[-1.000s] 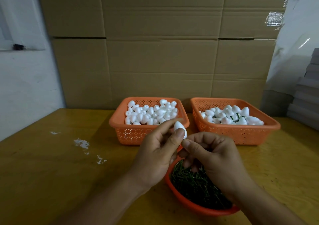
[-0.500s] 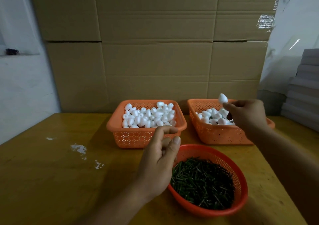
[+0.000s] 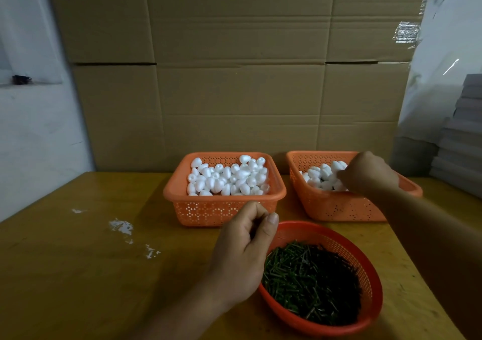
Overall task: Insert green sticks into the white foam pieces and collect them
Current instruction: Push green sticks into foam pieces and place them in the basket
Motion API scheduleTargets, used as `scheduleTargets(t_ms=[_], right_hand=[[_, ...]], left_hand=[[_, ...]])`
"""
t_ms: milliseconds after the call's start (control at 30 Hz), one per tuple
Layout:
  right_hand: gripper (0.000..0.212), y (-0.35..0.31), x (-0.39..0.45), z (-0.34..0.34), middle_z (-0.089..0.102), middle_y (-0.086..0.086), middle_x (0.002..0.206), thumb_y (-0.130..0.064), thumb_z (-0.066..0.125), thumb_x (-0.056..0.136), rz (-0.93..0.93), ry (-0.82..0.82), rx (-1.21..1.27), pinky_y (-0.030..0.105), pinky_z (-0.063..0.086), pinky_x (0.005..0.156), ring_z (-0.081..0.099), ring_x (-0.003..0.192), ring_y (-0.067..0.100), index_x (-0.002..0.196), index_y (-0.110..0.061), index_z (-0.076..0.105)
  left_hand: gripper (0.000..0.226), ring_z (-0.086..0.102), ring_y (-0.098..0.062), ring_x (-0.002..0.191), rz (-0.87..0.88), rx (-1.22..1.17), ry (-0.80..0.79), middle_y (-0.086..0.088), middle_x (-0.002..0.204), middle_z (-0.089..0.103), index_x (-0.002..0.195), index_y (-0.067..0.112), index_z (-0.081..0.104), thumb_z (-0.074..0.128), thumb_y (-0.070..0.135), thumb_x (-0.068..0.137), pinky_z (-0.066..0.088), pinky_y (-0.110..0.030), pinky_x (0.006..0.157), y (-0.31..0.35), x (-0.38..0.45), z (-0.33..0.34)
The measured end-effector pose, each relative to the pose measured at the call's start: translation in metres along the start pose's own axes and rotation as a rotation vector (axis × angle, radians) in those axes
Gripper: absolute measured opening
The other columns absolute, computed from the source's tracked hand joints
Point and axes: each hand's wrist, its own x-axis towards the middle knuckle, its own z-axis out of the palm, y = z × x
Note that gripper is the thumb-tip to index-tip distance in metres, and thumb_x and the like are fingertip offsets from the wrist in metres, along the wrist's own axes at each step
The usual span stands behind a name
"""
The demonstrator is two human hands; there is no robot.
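You had two baskets [image 3: 224,209] [image 3: 336,206] side by side behind the bowl [image 3: 339,243] on the table [image 3: 78,274]; boxes [image 3: 234,79] stood behind.

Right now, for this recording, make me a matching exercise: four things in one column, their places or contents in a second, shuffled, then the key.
Things
1. left hand
2. right hand
3. round red basket
4. left orange basket

Places or contents
A. full of white foam pieces, no hand in it
B. over the rim of the right orange basket
C. holds green sticks
D. beside the round basket's left rim

Pairs: 1-D, 2-B, 3-C, 4-A
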Motion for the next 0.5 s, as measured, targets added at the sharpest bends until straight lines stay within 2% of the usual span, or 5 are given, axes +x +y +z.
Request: scheduleTargets(t_ms=[100, 267, 367, 433, 500], right_hand=[[0.025, -0.001, -0.001, -0.002, 0.064, 0.009, 0.069, -0.028, 0.063, 0.091, 0.01, -0.018, -0.002, 0.032, 0.051, 0.058, 0.063, 0.063, 0.025, 0.074, -0.011, 0.06], [0.032, 0.003, -0.012, -0.011, 0.054, 0.005, 0.054, -0.023, 0.058, 0.092, -0.025, 0.08, 0.154, 0.026, 0.038, 0.051, 0.048, 0.047, 0.02, 0.064, -0.007, 0.061], [0.029, 0.003, -0.031, -0.019, 0.061, 0.013, 0.058, -0.019, 0.057, 0.092, -0.102, 0.09, 0.349, 0.031, 0.038, 0.053, 0.046, 0.048, 0.023, 0.074, 0.001, 0.069], [0.024, -0.001, -0.053, -0.027, 0.07, 0.012, 0.065, -0.017, 0.056, 0.094, -0.161, 0.064, 0.466, 0.031, 0.041, 0.05, 0.052, 0.049, 0.023, 0.082, -0.007, 0.073], [0.025, -0.004, -0.079, -0.036, 0.071, 0.002, 0.061, -0.016, 0.054, 0.096, -0.199, 0.023, 0.548, 0.031, 0.043, 0.046, 0.059, 0.05, 0.021, 0.08, -0.022, 0.073]], left_hand=[[0.028, 0.036, -0.012, 0.051, 0.004, 0.039, -0.008, 0.007, 0.055, 0.04, 0.074, 0.027, 0.05, 0.045, 0.039, 0.1, 0.03, -0.035, 0.049, 0.002, -0.002, 0.002], [0.025, 0.041, -0.007, 0.051, 0.002, 0.144, 0.026, 0.008, 0.056, 0.047, 0.091, 0.023, 0.057, 0.039, 0.022, 0.108, 0.036, -0.027, 0.051, 0.002, -0.002, 0.0], [0.026, 0.045, -0.005, 0.053, -0.027, 0.175, 0.049, 0.009, 0.062, 0.052, 0.097, 0.025, 0.056, 0.035, 0.014, 0.108, 0.04, -0.028, 0.053, 0.0, -0.001, 0.0], [0.028, 0.047, -0.009, 0.056, -0.053, 0.17, 0.056, 0.007, 0.067, 0.054, 0.098, 0.025, 0.054, 0.033, 0.008, 0.107, 0.041, -0.033, 0.055, 0.0, 0.0, -0.001], [0.033, 0.048, -0.013, 0.059, -0.071, 0.176, 0.058, 0.004, 0.072, 0.056, 0.098, 0.025, 0.052, 0.033, -0.001, 0.102, 0.042, -0.036, 0.056, -0.002, 0.001, -0.002]])
